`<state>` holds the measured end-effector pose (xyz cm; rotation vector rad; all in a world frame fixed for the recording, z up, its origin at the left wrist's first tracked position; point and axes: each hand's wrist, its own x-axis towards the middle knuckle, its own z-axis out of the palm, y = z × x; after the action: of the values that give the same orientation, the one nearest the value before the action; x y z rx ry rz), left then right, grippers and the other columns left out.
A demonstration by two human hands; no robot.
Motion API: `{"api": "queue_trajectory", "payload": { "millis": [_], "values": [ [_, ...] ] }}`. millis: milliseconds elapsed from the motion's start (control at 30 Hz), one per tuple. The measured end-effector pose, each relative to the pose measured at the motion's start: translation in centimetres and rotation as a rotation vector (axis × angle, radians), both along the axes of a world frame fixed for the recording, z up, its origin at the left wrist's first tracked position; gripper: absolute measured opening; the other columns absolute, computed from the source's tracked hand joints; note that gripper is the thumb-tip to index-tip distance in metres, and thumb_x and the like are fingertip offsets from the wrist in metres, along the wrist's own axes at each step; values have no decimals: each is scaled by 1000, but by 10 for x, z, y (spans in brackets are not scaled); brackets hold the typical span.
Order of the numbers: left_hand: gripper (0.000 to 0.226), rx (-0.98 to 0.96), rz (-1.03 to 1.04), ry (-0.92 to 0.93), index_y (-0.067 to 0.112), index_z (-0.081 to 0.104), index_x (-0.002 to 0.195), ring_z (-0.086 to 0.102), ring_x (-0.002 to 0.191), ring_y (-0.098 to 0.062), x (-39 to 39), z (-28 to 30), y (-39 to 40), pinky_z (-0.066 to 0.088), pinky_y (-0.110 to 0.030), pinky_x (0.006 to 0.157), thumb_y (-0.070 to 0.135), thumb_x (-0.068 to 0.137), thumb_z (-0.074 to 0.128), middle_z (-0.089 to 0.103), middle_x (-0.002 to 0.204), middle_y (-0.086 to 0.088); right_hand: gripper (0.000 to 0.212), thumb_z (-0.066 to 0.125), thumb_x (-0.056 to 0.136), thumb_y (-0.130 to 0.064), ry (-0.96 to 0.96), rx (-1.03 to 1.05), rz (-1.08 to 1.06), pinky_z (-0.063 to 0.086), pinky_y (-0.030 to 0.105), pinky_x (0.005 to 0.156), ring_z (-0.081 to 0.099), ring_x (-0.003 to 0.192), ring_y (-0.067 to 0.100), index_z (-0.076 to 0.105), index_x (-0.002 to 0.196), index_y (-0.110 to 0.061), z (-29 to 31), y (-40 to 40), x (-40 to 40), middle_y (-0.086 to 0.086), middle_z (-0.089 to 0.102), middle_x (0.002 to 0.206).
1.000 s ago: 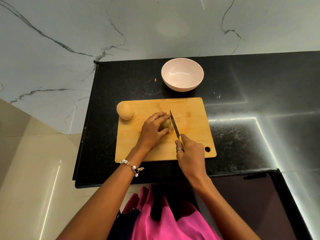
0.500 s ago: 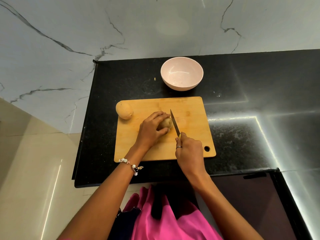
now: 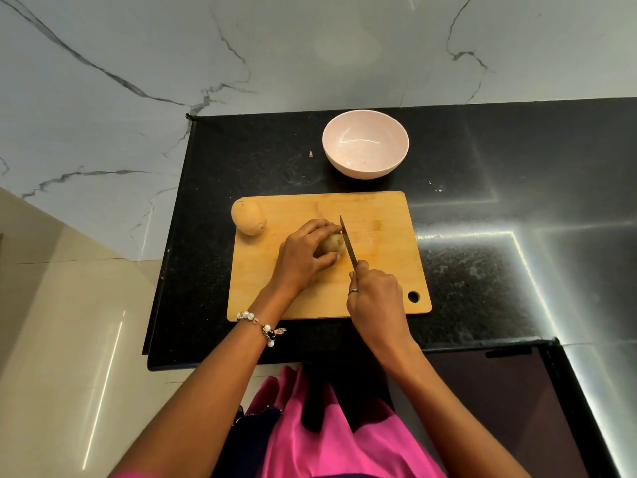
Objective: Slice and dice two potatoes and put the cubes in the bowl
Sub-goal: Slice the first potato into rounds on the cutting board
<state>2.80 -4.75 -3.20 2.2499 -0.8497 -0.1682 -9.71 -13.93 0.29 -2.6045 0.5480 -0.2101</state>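
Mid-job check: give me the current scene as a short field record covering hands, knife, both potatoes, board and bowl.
left hand: left hand holds the potato being cut on the cutting board
right hand: right hand grips the knife
knife: blade against the right end of the held potato
second potato: whole potato on the board's far left corner, untouched
bowl: pink bowl beyond the board, no cubes in it
surface: black counter

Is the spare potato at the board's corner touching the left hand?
Apart. The head view shows bare cutting board between the spare potato and the left hand, which grips the other potato.
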Motion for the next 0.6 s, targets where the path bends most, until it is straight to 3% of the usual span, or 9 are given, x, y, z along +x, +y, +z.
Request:
{"api": "queue_trajectory", "payload": {
  "millis": [333,600],
  "values": [
    [53,-43,-5,-12,20,60,126,53,116,-14,0,-2,2,41,-22,96,17,75,74,57,129,-1,17,40,92,-1,47,-33,33,25,34,59,55,77,43,55,95,5,3,-5,24,25,61,86],
    [51,-43,-6,-51,18,60,126,53,115,-15,-3,-6,2,40,-21,94,20,76,74,57,128,-1,21,41,87,6,29,-44,10,26,34,59,57,74,42,54,103,8,-13,7,8,26,61,85]
  ]
}}
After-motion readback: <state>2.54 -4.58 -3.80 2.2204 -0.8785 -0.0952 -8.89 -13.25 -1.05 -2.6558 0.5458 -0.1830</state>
